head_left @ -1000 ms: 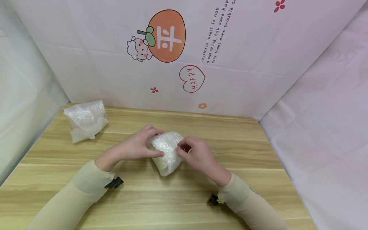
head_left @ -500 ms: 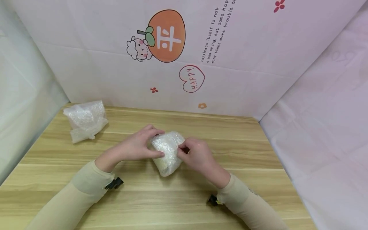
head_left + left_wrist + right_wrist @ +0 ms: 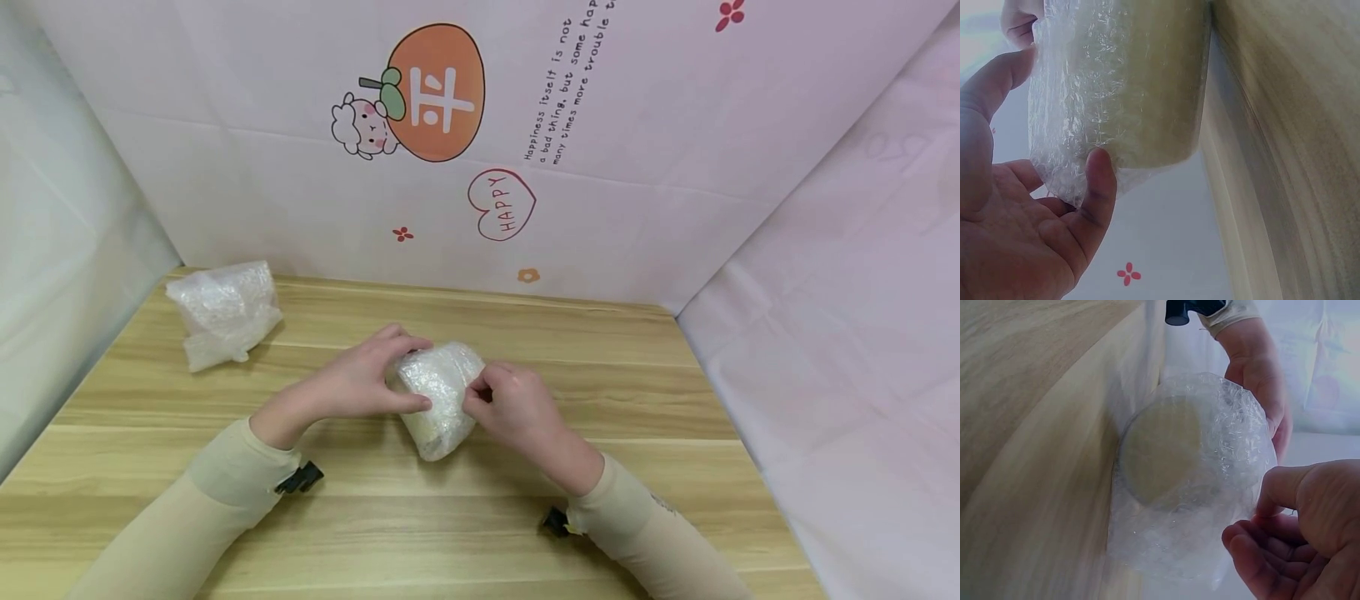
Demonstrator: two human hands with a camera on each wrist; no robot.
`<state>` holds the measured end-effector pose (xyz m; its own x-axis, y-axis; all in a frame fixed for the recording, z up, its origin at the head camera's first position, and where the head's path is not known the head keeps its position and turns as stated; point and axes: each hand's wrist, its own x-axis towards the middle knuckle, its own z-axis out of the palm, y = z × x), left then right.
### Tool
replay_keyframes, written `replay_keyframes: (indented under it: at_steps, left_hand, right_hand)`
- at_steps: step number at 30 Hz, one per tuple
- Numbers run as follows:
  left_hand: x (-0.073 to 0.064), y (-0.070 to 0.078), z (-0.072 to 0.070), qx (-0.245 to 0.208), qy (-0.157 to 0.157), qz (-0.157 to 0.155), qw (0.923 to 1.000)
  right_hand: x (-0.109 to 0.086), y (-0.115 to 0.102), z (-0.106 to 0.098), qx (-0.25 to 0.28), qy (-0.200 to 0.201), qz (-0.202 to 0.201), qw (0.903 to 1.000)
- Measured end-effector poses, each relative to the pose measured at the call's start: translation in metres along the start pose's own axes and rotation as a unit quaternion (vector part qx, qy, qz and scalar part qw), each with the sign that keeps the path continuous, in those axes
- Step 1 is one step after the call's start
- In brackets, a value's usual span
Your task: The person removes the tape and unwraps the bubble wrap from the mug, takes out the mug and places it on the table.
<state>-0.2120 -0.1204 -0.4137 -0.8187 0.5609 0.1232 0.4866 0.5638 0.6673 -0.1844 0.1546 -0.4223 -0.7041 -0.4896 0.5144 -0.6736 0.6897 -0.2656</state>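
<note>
A pale yellowish cylinder (image 3: 1163,94) wrapped in clear bubble wrap (image 3: 442,387) lies on the wooden table at the centre of the head view. My left hand (image 3: 356,379) grips the bundle from its left side, thumb in front and fingers at the far side. On the opposite side, my right hand (image 3: 525,412) pinches the edge of the wrap between thumb and index finger. The right wrist view shows the cylinder's round end (image 3: 1160,450) through the plastic. What the cylinder is cannot be told through the wrap.
Another crumpled piece of bubble wrap (image 3: 225,312) lies at the table's back left; whether it holds anything is unclear. A printed white cloth (image 3: 300,208) rises behind the table (image 3: 420,533), with white cloth at both sides.
My right hand has shifted very slightly rightward, its fingers closing tighter on the wrap edge. The left hand and the bundle stay almost still.
</note>
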Motion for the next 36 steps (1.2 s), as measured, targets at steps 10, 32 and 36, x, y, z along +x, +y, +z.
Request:
replay_keyframes:
  at_steps: [10, 32, 36]
  left_hand:
    - [0.001, 0.001, 0.000, -0.001, 0.002, 0.006, 1.0000]
    - [-0.001, -0.008, -0.003, -0.009, -0.008, 0.004, 0.9999]
    - [0.000, -0.007, -0.003, -0.005, -0.009, 0.006, 0.9999]
  right_hand:
    - [0.002, 0.005, 0.000, 0.090, -0.032, 0.074, 0.9926]
    - [0.007, 0.015, -0.006, 0.246, -0.117, 0.189, 0.9434]
    - [0.008, 0.015, -0.009, 0.226, -0.129, 0.190, 0.9466]
